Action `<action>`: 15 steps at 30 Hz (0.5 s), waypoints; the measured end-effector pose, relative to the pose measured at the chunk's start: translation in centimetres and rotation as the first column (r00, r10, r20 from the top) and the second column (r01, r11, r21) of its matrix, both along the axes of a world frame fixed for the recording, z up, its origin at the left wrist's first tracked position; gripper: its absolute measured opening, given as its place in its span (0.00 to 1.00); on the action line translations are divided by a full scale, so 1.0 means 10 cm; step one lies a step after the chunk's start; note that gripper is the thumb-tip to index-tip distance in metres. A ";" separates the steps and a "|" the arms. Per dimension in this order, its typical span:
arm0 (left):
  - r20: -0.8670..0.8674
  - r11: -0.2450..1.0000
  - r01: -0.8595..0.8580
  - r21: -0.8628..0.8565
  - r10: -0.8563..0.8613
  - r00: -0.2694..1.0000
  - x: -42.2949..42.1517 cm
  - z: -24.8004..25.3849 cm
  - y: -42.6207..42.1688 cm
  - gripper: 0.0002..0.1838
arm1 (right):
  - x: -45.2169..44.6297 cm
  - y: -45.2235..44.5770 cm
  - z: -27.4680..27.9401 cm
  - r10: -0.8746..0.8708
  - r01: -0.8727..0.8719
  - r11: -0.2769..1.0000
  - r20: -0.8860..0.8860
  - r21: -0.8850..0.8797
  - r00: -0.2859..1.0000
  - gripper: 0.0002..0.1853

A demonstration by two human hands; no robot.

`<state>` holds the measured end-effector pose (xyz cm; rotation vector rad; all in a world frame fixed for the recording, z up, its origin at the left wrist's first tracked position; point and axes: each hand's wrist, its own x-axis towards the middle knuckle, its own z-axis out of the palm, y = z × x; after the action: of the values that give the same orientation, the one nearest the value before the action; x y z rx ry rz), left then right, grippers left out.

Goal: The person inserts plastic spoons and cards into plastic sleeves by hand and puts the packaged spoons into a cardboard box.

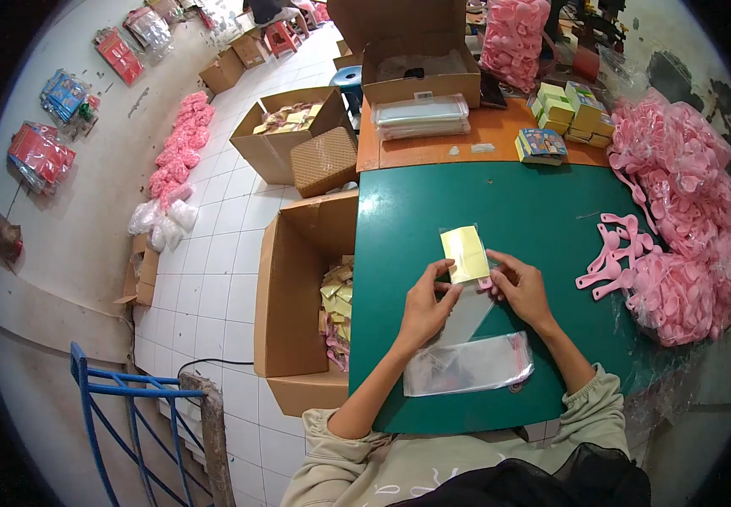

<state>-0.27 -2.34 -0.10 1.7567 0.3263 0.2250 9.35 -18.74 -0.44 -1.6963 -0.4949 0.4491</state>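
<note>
A yellow card (467, 253) sits in a clear plastic bag (465, 314) over the green table. My left hand (427, 306) is closed on the bag's left edge, thumb and fingers at the card's lower corner. At the card's lower right, my right hand (519, 291) pinches a small pink piece (485, 284), which looks like the end of a pink spoon; most of it is hidden. Below both hands lies a stack of clear plastic bags (468, 365). Loose pink spoons (615, 258) are spread to the right of my right hand.
A large heap of bagged pink spoons (678, 211) lines the table's right edge. Small yellow boxes (572, 110) and more plastic bags (420, 116) lie at the back. On the left, an open cardboard box (293, 296) holds packed yellow cards. A blue metal frame (137, 389) stands lower left.
</note>
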 end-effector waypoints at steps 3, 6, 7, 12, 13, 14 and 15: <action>-0.174 0.997 0.056 0.046 -0.047 0.984 -0.05 0.07 0.12 0.24 | 0.08 -0.05 0.16 0.135 -0.094 0.979 0.228 -0.181 0.964 0.16; -0.042 0.997 -0.074 -0.038 0.073 0.996 -0.26 0.32 0.35 0.23 | 0.37 -0.21 0.31 0.201 -0.058 0.950 0.460 -0.307 0.865 0.17; 0.011 0.990 -0.137 0.034 0.136 0.991 -0.37 0.36 0.51 0.23 | 0.54 -0.34 0.34 0.201 -0.009 0.938 0.521 -0.347 0.829 0.17; 0.121 0.308 -0.304 0.901 0.495 0.861 -0.91 0.25 1.08 0.25 | 1.23 -1.33 0.44 0.171 0.523 0.606 0.740 -0.599 0.650 0.15; 0.032 0.417 -0.312 0.854 0.556 0.831 -0.90 0.27 1.06 0.25 | 1.24 -1.43 0.49 0.184 0.587 0.513 0.748 -0.627 0.638 0.15; 0.057 0.456 -0.306 0.836 0.483 0.874 -0.84 0.29 0.97 0.24 | 1.27 -1.50 0.44 0.173 0.610 0.486 0.753 -0.626 0.635 0.14; 0.051 0.501 -0.235 0.833 0.353 0.934 -0.74 0.36 0.84 0.23 | 1.31 -1.56 0.35 0.164 0.633 0.456 0.758 -0.625 0.631 0.14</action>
<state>-7.70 6.09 3.46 2.6798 0.7058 0.5995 22.47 -34.35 3.06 -2.9732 -0.5988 -0.4175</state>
